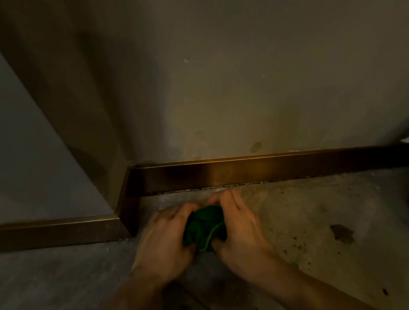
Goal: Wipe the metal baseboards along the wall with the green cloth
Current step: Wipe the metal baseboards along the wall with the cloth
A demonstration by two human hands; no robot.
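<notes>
Bunching the green cloth between my left hand and right hand, both closed on it; baseboard just beyond my fingertips looks not yet wiped.

The baseboard along the wall is brushed metal of a bronze tone, smooth and half-glossy, with a warm bright sheen near its middle and duller, darker ends toward 3 o'clock. A second run of the same metal, the left baseboard, lies at 9 o'clock, dimmer and matt-looking in shadow. The wall above is painted plaster, matt, with small scuffs and a dark spot just above the metal. The floor is rough, mottled, stone-like or concrete, dull and stained. The green cloth is soft, matt, crumpled fabric with a stitched edge.
</notes>
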